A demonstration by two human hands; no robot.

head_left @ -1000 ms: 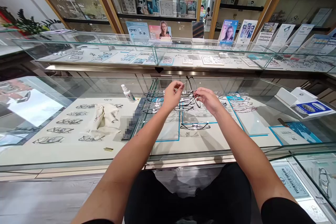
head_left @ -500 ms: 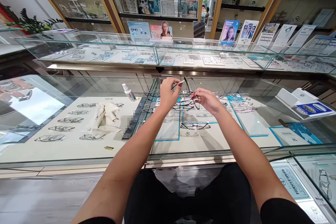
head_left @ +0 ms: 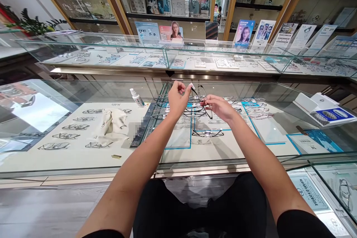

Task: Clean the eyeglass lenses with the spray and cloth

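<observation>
I hold a thin black-framed pair of glasses (head_left: 203, 96) in the air above the open display case. My right hand (head_left: 220, 107) pinches the frame at its right side. My left hand (head_left: 177, 99) is closed, pinching a small white tag (head_left: 191, 86) at the frame's left end. Below them several more glasses (head_left: 207, 133) lie in rows on the white display surface.
A crumpled cream cloth (head_left: 111, 122) lies among glasses at the left, with a small white spray bottle (head_left: 137, 98) behind it. A glass counter (head_left: 167, 56) with more frames and upright leaflets (head_left: 243, 32) stands farther back. White cases (head_left: 320, 108) sit at the right.
My left hand has curled tighter and shifted slightly left and up, drawing the white tag with it. The glasses have tilted a little. My right hand has barely moved.
</observation>
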